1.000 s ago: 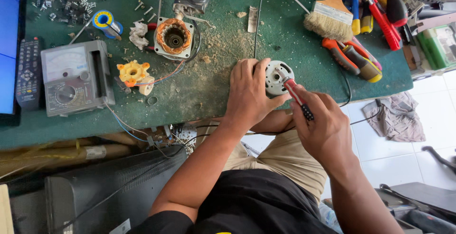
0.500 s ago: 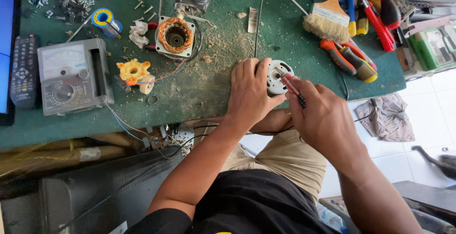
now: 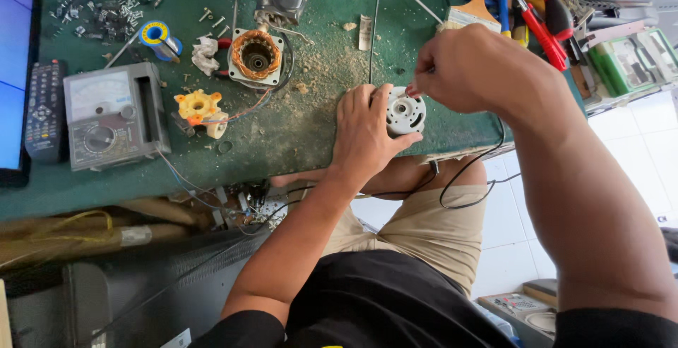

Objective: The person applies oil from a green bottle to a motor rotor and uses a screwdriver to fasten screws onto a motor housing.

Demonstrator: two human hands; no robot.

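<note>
At the bench's near edge, the left hand (image 3: 367, 132) is wrapped around a small round white motor part (image 3: 405, 110). Just above it, the right hand (image 3: 470, 65) is pinched shut on something thin. Farther back sit a copper-wound stator (image 3: 256, 56) and a paintbrush (image 3: 474, 5).

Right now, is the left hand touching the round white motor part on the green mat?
Touching. The head view shows the left hand lying against the round white motor part, thumb curled under its lower edge and fingers along its left side, with no gap visible.
</note>
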